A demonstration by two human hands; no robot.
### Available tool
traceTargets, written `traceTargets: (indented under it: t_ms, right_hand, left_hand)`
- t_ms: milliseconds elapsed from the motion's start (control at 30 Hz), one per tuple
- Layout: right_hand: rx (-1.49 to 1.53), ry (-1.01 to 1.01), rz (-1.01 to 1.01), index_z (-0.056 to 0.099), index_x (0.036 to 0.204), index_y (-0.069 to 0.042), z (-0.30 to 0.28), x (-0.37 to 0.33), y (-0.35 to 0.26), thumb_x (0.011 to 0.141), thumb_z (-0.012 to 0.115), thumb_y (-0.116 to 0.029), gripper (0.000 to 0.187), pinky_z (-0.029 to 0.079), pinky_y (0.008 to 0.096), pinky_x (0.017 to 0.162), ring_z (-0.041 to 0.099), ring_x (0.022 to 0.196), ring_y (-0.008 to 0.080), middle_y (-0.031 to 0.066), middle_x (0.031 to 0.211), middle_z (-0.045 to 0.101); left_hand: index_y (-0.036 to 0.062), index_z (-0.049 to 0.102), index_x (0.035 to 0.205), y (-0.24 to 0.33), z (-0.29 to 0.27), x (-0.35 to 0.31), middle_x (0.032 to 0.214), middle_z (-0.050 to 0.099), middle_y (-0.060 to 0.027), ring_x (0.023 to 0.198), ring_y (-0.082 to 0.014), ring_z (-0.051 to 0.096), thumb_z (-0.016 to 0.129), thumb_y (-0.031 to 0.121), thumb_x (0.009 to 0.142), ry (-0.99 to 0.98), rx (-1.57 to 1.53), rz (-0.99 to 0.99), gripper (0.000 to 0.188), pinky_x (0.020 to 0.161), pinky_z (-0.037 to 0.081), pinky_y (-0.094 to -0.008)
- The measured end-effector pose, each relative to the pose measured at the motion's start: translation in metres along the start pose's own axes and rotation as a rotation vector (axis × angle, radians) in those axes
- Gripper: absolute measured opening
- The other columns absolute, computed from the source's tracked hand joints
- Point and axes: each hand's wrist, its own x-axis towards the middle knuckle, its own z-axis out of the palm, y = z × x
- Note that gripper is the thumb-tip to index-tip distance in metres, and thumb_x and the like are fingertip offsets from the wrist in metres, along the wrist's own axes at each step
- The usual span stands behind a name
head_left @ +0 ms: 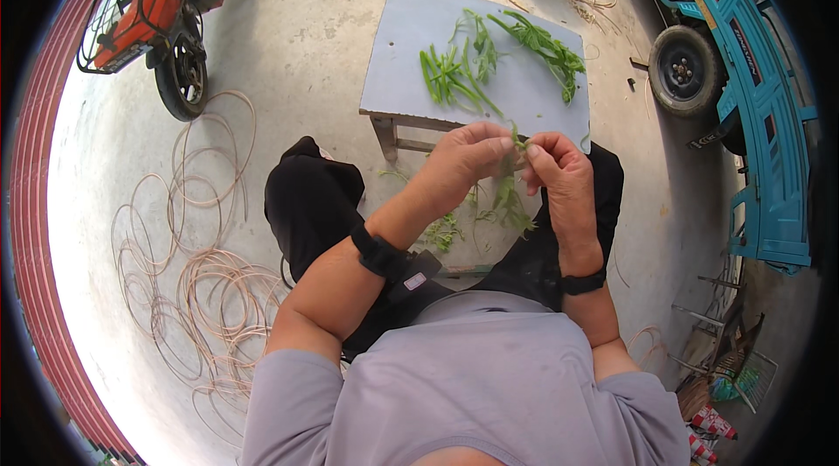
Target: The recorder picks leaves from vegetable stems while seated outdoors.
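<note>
Grey shirt (498,370) nearest; green sprig (509,197) hangs lengthwise, leafy end down.

Wide fisheye view, from the head, looking down, near

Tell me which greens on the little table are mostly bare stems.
The leftmost pile: it looks nearly leafless, while the middle sprig and right-hand bunch are leafy.

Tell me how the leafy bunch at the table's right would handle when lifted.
The leafy bunch looks light: just slender stems and leaves. Its thin leaves would probably flop; stems might separate, as no tie shows.
</note>
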Motion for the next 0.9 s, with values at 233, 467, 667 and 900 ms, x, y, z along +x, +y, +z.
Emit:
traceTargets:
  t_ms: [233,467,667,900]
  right_hand:
    - [0.021,-0.150,0.024,0.059,0.090,-0.003,-0.007,-0.009,-0.009,0.088,0.059,-0.011,0.009,0.041,0.0169,0.053,0.050,0.057,0.0035,-0.0012,0.070,0.057]
    - [0.115,-0.328,-0.075,0.058,0.087,-0.002,-0.023,-0.018,-0.024,0.085,0.061,-0.011,0.010,0.042,0.0183,0.053,0.052,0.057,0.0066,0.0031,0.075,0.057]
    - [0.496,-0.518,-0.269,0.053,0.081,-0.003,-0.037,-0.026,-0.042,0.084,0.063,-0.016,0.017,0.047,0.0236,0.049,0.052,0.053,0.0132,0.0088,0.079,0.051]
    - [0.323,-0.747,-0.402,0.057,0.086,-0.001,-0.048,-0.025,-0.053,0.081,0.064,-0.013,0.015,0.047,0.0233,0.053,0.054,0.060,0.0156,0.0100,0.083,0.054]
  left_hand:
    - [0.0083,0.058,0.101,0.003,-0.008,0.004,0.095,0.062,-0.0029,0.089,-0.0118,0.059,0.059,0.017,0.090,0.022,-0.207,-0.009,0.014,0.083,0.047,-0.0288]
    - [0.0082,0.058,0.101,0.004,-0.013,0.003,0.095,0.063,-0.0033,0.088,-0.0107,0.059,0.058,0.016,0.091,0.022,-0.257,0.017,0.013,0.082,0.048,-0.0281]
    - [0.0075,0.058,0.101,0.001,-0.017,0.004,0.095,0.063,-0.0033,0.087,-0.0109,0.060,0.057,0.016,0.092,0.064,-0.270,0.024,0.012,0.081,0.049,-0.0278]
    - [0.0076,0.055,0.098,0.005,-0.011,0.001,0.096,0.063,-0.0070,0.087,-0.0126,0.060,0.057,0.012,0.091,0.044,-0.301,0.042,0.009,0.081,0.051,-0.0301]
